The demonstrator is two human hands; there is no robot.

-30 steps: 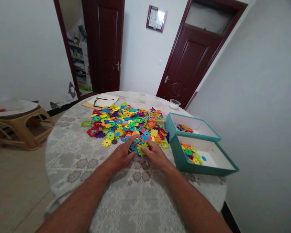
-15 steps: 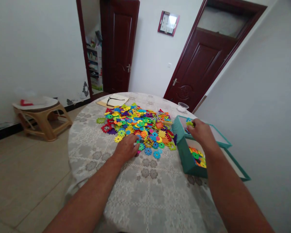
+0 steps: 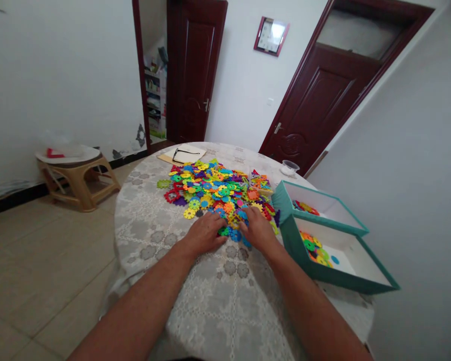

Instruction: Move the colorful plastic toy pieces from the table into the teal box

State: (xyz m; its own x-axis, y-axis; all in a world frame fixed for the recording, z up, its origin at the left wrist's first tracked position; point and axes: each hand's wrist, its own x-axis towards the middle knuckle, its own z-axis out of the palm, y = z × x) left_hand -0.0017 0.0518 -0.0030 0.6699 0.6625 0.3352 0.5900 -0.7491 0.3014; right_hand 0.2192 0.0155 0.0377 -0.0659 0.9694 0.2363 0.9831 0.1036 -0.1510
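Note:
A heap of flat plastic gear-shaped pieces (image 3: 214, 188) in many colours lies on the round table (image 3: 218, 291). Both of my hands rest at the near edge of the heap. My left hand (image 3: 205, 233) lies palm down with fingers curled over blue and green pieces (image 3: 225, 231). My right hand (image 3: 258, 229) is beside it, fingers bent down onto the pieces. What the fingertips pinch is hidden. Right of my right hand stand two teal boxes: the near box (image 3: 304, 255) and the far box (image 3: 285, 193), each with some pieces inside.
A pair of glasses on a paper pad (image 3: 182, 154) and a small clear cup (image 3: 289, 167) sit at the table's far side. A low wooden stool (image 3: 78, 178) stands on the floor to the left. Dark red doors and a wall clock (image 3: 270, 35) are behind.
My right hand came back from over the far teal box to the heap's near edge, beside my left hand. My left hand stayed at the heap. The view shifted slightly to the left.

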